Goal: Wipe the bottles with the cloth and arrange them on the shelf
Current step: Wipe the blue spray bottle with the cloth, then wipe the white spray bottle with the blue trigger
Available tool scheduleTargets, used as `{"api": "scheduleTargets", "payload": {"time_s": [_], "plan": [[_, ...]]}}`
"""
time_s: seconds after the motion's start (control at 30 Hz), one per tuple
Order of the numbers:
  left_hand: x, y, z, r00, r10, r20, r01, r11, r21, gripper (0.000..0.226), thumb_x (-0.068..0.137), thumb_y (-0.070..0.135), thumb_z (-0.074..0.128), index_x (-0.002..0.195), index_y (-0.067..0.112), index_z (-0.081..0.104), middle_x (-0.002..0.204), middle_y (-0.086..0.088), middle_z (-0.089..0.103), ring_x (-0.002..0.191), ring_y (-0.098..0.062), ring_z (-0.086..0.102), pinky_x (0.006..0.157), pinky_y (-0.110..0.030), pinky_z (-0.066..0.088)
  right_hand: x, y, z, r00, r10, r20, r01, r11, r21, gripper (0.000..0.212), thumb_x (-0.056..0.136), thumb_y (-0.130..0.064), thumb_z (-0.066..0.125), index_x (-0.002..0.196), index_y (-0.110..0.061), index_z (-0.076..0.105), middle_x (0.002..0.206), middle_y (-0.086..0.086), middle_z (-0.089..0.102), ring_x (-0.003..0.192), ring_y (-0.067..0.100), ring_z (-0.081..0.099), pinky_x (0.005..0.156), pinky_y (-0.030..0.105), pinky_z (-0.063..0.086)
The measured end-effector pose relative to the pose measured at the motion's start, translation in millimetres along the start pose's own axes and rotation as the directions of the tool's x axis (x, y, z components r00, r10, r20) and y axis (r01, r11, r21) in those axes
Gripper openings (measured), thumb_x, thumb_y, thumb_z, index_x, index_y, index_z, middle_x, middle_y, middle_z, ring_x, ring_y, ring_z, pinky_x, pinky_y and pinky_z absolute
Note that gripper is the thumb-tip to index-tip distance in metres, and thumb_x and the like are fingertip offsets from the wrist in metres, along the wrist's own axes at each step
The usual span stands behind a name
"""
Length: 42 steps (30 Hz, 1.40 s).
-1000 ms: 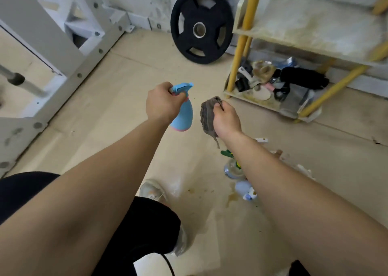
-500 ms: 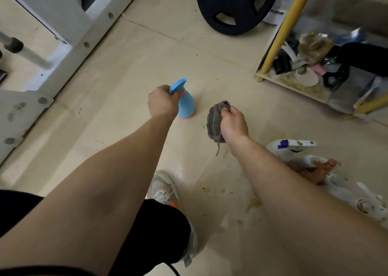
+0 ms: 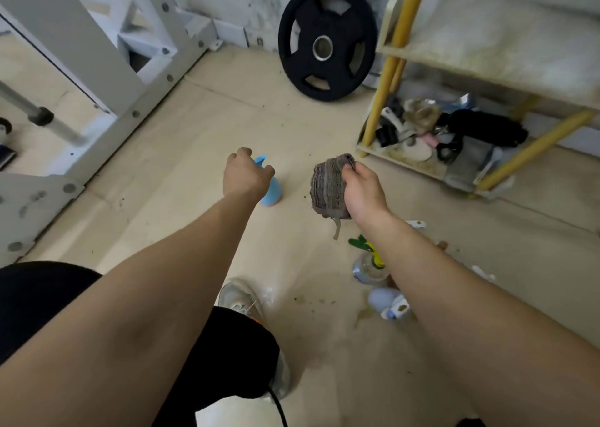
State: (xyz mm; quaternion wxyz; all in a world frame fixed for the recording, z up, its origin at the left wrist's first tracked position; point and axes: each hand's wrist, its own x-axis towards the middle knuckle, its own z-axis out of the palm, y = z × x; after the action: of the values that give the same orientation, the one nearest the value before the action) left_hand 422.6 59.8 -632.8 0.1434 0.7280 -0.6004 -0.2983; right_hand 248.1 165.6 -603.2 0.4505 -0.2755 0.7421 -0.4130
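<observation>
Head view, looking down at the floor [image 3: 181, 127]. The left hand [image 3: 248, 175] has its grip curled round the head of a blue spray bottle [image 3: 272, 193]. The bottle is pale blue with a rounded, cone-like body, its trigger tip showing above the knuckles. It stands upright, and its base appears to rest on the floor. The right hand [image 3: 363, 192], apart from the left and level with it, pinches a bunched cloth [image 3: 328, 186] between thumb and fingers. The cloth is grey-brown with fine ribbed stripes, and a small tag hangs from its lower edge.

Beneath the right forearm, partly hidden, are a clear bottle with a green and yellow sprayer [image 3: 368, 264] and a pale lavender bottle [image 3: 384, 300], which lies on its side.

At upper right stands the shelf [image 3: 487, 46], with yellow posts and pale, stained boards. Its bottom tier holds mixed clutter. A black weight plate [image 3: 326, 40] leans on the wall just left of the shelf.
</observation>
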Motion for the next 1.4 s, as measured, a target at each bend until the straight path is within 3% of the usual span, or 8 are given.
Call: {"api": "scheduleTargets", "payload": {"time_s": [0.1,0.27,0.5,0.7,0.87,1.03,1.23,1.4], "plan": [[-29.1,31.2,-8.5,0.994,0.091,0.063,-0.093,0.995,0.029,0.056,0.091,0.028,0.063,0.143,0.012,0.049,0.143,-0.009,0.052,0.124,-0.026,0.054,0.089,-0.03,0.041,-25.5,-21.1,-40.8,0.997,-0.075,-0.034,0.075,0.997,-0.015,0.045,0.088,-0.047,0.042,0.103,-0.01,0.063,0.104,0.011,0.071,0.105,0.035,0.064,0.098,0.049,0.052],[-81.3,75.2,2.4,0.942,0.229,0.246,-0.253,0.965,0.071,0.048,0.092,0.028,0.063,0.138,0.016,0.057,0.133,-0.006,0.062,0.11,-0.023,0.059,0.085,-0.027,0.042,-61.5,-31.0,-123.0,0.975,-0.136,-0.174,0.147,0.988,0.053,0.042,0.102,-0.039,0.045,0.127,-0.009,0.062,0.136,0.017,0.061,0.122,0.034,0.059,0.107,0.046,0.047],[-125.7,119.3,63.1,0.784,0.367,0.5,-0.49,0.861,0.136,0.042,0.089,0.033,0.072,0.128,0.018,0.065,0.13,-0.005,0.065,0.12,-0.024,0.059,0.099,-0.03,0.047,-73.4,8.5,-216.2,0.925,-0.064,-0.374,0.105,0.99,0.09,0.034,0.081,-0.056,0.042,0.089,-0.035,0.069,0.104,0.005,0.073,0.101,0.032,0.069,0.094,0.058,0.055],[-118.0,129.6,131.1,0.699,0.32,0.64,-0.598,0.752,0.277,0.06,0.081,0.032,0.082,0.135,0.018,0.058,0.133,-0.005,0.061,0.12,-0.025,0.057,0.097,-0.035,0.05,-53.2,63.0,-248.9,0.892,0.001,-0.451,0.036,0.997,0.075,0.037,0.077,-0.059,0.043,0.089,-0.032,0.066,0.096,0.01,0.073,0.094,0.039,0.069,0.086,0.062,0.056],[-103.8,125.2,163.5,0.68,0.246,0.69,-0.634,0.67,0.386,0.062,0.079,0.03,0.082,0.135,0.02,0.055,0.13,-0.003,0.06,0.113,-0.025,0.057,0.09,-0.037,0.051,-39.1,85.3,-253.0,0.881,0.046,-0.472,-0.02,0.998,0.058,0.035,0.091,-0.044,0.042,0.092,-0.018,0.064,0.091,0.005,0.068,0.098,0.038,0.067,0.089,0.06,0.056],[-91.1,110.6,179.9,0.673,0.285,0.683,-0.639,0.688,0.344,0.043,0.085,0.033,0.079,0.125,0.022,0.067,0.102,-0.002,0.062,0.092,-0.022,0.056,0.077,-0.034,0.049,-21.1,101.7,-251.3,0.883,0.063,-0.466,-0.032,0.997,0.074,0.029,0.105,-0.028,0.042,0.102,-0.01,0.065,0.087,-0.001,0.062,0.101,0.036,0.063,0.095,0.047,0.051],[-85.0,101.5,173.6,0.681,0.41,0.606,-0.651,0.718,0.247,0.015,0.092,0.026,0.071,0.104,0.02,0.076,0.087,-0.004,0.066,0.086,-0.027,0.061,0.067,-0.032,0.042,-18.7,94.9,-248.2,0.902,0.048,-0.43,-0.015,0.997,0.079,0.046,0.088,-0.045,0.041,0.104,-0.009,0.063,0.106,0.019,0.07,0.104,0.042,0.065,0.09,0.062,0.055],[-87.8,114.0,143.8,0.675,0.452,0.584,-0.655,0.731,0.192,0.014,0.092,0.025,0.072,0.102,0.016,0.076,0.087,-0.008,0.068,0.082,-0.026,0.056,0.067,-0.033,0.042,-27.0,73.3,-246.0,0.904,-0.005,-0.428,0.046,0.995,0.085,0.054,0.082,-0.053,0.043,0.104,-0.008,0.062,0.098,0.022,0.069,0.095,0.041,0.066,0.092,0.063,0.053]]}}
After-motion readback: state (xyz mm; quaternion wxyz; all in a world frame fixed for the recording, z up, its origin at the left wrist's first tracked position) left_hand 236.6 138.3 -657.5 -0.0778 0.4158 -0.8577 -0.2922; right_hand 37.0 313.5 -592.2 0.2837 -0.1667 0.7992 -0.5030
